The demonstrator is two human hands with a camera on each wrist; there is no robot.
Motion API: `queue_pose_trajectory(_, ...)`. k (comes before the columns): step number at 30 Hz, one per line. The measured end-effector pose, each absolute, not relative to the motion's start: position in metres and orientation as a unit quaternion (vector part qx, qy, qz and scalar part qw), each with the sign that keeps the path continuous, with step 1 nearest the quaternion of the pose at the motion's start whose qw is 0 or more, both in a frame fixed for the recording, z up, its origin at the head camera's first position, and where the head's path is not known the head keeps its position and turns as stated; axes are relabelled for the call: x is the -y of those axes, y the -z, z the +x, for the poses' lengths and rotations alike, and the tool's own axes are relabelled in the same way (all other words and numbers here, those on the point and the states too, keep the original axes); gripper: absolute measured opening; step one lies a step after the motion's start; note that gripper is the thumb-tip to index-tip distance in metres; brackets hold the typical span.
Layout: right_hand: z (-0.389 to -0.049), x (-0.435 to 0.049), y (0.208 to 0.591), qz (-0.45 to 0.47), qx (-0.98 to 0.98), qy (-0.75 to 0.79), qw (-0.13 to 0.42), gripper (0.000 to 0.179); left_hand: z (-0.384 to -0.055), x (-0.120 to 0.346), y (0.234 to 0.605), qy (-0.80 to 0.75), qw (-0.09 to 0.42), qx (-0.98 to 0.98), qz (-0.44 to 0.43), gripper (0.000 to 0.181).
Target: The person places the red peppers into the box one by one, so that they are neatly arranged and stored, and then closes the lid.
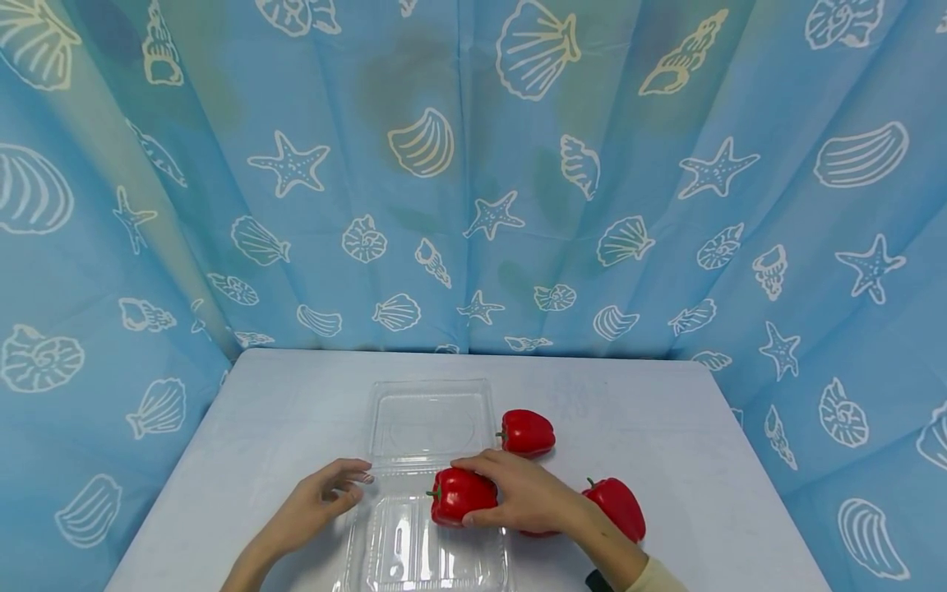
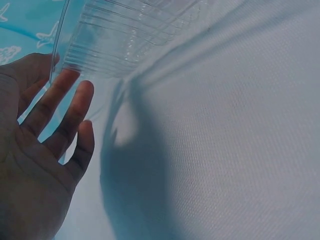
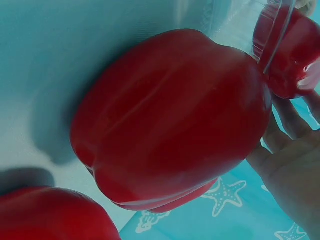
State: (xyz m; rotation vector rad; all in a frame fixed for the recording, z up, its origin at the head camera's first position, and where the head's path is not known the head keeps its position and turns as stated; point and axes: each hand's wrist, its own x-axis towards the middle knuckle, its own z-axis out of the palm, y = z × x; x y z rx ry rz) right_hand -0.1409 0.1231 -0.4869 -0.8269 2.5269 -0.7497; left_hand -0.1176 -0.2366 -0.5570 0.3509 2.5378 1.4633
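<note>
A red bell pepper [image 1: 460, 497] with a green stem is gripped by my right hand [image 1: 527, 493], thumb on the near side and fingers over the far side. It is above the base of an open clear plastic clamshell box [image 1: 399, 547]; in the right wrist view the held pepper [image 3: 295, 55] shows partly behind the box's clear wall. My left hand [image 1: 325, 500] is at the box's left side with fingers loosely bent. In the left wrist view, that hand's [image 2: 45, 130] fingertips are at the clear rim; whether they touch it I cannot tell.
Another red bell pepper [image 1: 527, 433] lies right of the raised-back lid [image 1: 432, 419]. A further pepper [image 1: 620, 508] rests right of my right forearm. One more pepper [image 3: 170, 120] is beneath that arm, mostly hidden in the head view. A shell-patterned blue curtain [image 1: 473, 271] surrounds the white table [image 1: 296, 403].
</note>
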Motion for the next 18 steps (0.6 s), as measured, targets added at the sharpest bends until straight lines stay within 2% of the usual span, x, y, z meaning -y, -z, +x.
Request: queue_pose_trajectory(18,-0.1393,-0.1194,0.4934,-0.306,-0.913,0.225,0.152,0.078,-0.1171,0.2365,0.5563,-0.49,0.092,-0.858,0.123,0.04)
